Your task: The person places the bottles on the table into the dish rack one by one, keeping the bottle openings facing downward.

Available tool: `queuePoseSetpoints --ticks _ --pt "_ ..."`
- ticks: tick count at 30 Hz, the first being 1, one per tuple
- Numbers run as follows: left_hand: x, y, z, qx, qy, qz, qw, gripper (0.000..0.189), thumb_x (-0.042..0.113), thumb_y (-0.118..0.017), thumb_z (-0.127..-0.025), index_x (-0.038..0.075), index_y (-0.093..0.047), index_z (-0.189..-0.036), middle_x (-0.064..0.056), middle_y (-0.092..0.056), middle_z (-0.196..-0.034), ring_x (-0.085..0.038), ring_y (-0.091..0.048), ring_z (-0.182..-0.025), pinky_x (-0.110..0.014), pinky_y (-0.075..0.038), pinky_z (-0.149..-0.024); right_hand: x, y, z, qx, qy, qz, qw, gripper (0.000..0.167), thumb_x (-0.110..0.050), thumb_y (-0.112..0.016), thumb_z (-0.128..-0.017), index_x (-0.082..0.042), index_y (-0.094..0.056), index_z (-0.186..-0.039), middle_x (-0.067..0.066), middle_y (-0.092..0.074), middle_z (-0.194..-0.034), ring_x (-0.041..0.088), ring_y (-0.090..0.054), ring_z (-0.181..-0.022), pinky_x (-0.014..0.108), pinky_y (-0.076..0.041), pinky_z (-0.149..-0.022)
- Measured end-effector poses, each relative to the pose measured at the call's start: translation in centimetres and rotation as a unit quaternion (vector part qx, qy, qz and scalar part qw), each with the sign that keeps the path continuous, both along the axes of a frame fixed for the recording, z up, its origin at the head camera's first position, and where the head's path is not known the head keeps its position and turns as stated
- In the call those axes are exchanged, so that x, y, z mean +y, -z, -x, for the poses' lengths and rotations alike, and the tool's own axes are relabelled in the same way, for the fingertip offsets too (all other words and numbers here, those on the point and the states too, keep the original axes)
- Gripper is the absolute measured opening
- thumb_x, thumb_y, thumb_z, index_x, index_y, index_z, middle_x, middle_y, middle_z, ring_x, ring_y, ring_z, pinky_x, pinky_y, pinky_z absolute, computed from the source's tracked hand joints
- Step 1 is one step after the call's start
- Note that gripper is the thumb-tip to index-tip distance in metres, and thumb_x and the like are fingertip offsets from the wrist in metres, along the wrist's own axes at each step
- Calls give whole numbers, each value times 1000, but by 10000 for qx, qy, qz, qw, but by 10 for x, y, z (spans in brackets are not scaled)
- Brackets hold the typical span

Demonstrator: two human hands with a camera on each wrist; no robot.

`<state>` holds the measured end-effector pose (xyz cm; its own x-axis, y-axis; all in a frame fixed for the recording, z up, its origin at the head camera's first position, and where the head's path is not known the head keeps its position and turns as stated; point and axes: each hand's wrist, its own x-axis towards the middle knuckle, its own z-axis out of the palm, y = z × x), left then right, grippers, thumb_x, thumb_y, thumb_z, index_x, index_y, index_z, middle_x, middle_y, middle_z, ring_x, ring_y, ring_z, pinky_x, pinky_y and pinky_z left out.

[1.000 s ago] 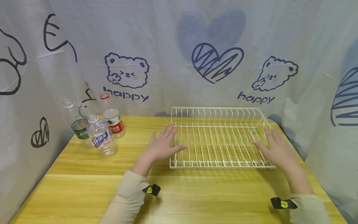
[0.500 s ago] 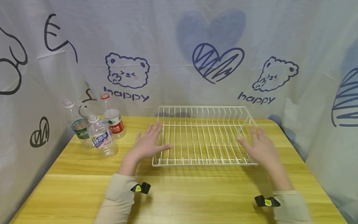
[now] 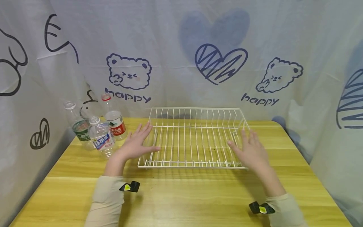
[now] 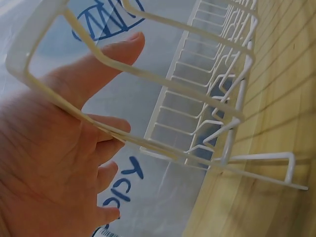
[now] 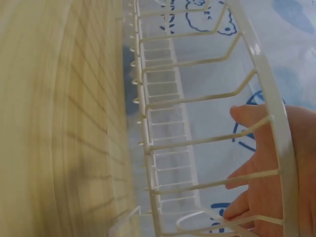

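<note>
A white wire dish rack [image 3: 193, 167] lies between my two hands in the head view. My left hand [image 3: 134, 145] touches its left side, with straight, spread fingers outside and the thumb [image 4: 116, 52] over the end wires. At the opposite side my right hand [image 3: 252, 153] touches the rack, its fingers extended and the thumb pointing inward. In the right wrist view, the rack's white rail [image 5: 282, 143] crosses in front of that hand. Left of my left hand stands a clear plastic bottle [image 3: 103, 140] with a blue and white label, partly overlapped by the forearm.
Behind that bottle stand a green-labelled bottle [image 3: 82, 130] and a red-labelled bottle [image 3: 117, 127], both clear plastic. All sit on the wood-grain table [image 3: 193, 198]. A white curtain [image 3: 170, 69] with drawings hangs behind and along the sides.
The rack has moved left across the table, with both hands moving along at its sides. My left forearm now comes close to the bottles, which have stayed in place.
</note>
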<state>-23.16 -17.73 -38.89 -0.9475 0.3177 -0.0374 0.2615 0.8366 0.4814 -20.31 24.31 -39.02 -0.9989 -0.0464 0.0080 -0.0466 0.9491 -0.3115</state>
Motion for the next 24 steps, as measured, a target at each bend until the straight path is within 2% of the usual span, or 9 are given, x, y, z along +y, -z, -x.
queuePoseSetpoints --ticks 8,14,16,19,22,24 --pt "-15 -2 -1 -13 -35 -17 10000 102 65 -62 -83 18 -10 -157 -3 2 -165 -36 8 -152 -62 9 -116 6 -5 -5 -105 -593 250 9979 94 -67 -33 -96 0 -2 -155 29 7 -159 50 2 -147 64 -9 -115" --pt "-18 -5 -5 148 -143 -10 9998 91 62 -58 -88 15 -19 -156 -8 -9 -165 -36 2 -152 -63 5 -117 7 -2 -5 -72 -665 347 9972 93 -64 -36 -97 4 -6 -154 28 6 -160 49 2 -147 64 -9 -116" --pt "-18 -7 -7 250 -201 -2 9995 85 60 -55 -91 12 -25 -154 -12 -17 -163 -39 -4 -151 -63 -1 -117 7 -1 -5 -35 -646 327 9974 93 -64 -35 -97 5 -7 -153 28 5 -160 49 1 -148 64 -9 -116" --pt "-20 -13 -10 507 -326 -70 9982 78 56 -53 -93 8 -32 -152 -16 -31 -158 -41 -22 -147 -60 -16 -117 8 0 -6 19 -636 270 9976 93 -64 -34 -97 6 -8 -153 29 4 -160 49 0 -148 63 -10 -116" --pt "-25 -23 -17 803 -510 -189 9953 75 55 -53 -94 8 -35 -150 -17 -40 -153 -41 -36 -140 -57 -29 -113 7 1 -5 78 -625 213 9978 93 -64 -34 -97 6 -9 -153 29 3 -160 49 -1 -148 63 -10 -116" --pt "-30 -31 -25 974 -698 -225 9925 74 56 -52 -94 11 -36 -150 -17 -43 -151 -40 -41 -137 -58 -33 -110 6 1 -5 107 -615 178 9979 93 -64 -34 -97 5 -9 -153 29 2 -160 48 -1 -148 62 -10 -117"
